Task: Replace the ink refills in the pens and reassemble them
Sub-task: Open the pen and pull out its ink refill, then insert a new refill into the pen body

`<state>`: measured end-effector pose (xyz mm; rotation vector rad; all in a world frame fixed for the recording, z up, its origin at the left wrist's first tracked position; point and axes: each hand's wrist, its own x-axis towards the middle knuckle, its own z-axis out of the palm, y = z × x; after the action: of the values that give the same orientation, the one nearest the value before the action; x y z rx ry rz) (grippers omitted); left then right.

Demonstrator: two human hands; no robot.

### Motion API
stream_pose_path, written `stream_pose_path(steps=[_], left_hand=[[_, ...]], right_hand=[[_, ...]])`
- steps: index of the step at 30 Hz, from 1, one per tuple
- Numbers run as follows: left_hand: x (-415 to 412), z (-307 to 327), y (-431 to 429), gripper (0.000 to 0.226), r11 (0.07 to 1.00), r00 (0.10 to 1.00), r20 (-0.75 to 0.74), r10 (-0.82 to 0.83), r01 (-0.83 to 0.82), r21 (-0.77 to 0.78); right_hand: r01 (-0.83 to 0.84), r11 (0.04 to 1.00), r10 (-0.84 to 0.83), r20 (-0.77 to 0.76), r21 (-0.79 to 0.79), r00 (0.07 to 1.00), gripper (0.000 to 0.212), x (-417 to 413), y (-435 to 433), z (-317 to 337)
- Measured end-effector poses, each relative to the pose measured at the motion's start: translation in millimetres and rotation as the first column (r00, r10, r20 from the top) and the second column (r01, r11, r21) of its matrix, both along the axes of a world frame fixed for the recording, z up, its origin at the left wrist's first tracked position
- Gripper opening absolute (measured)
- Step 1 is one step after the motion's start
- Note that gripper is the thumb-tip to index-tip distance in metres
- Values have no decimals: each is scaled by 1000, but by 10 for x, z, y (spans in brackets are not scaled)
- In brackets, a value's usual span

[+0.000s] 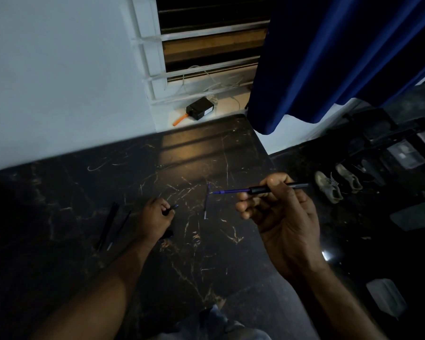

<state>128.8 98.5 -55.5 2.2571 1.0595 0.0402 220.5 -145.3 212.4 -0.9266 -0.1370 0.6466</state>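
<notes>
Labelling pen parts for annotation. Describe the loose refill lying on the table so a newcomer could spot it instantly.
Start at the dark marble table below the window. Between the left hand and the right hand, a thin refill lies alone on the surface, running roughly away from the camera. Unlike the blue refill sticking out of the pen in the right hand, or the pens left of the left hand, nothing touches it.

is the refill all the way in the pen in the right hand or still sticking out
Sticking out. The thin purple refill projects well past the open end of the black pen barrel held in the right hand.
</notes>
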Motion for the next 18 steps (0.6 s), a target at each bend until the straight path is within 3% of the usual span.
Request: stream_pose_path(steps=[6,18], left_hand=[[-133,69,234,14,997,998,-47,46,-43,69],[-565,101,293,22,984,992,-85,-90,102,149]], right_hand=[[0,1000,0,2,17,1000,18,36,-25,-4],[-19,1000,19,-17,19,1000,16,91,-10,-39]])
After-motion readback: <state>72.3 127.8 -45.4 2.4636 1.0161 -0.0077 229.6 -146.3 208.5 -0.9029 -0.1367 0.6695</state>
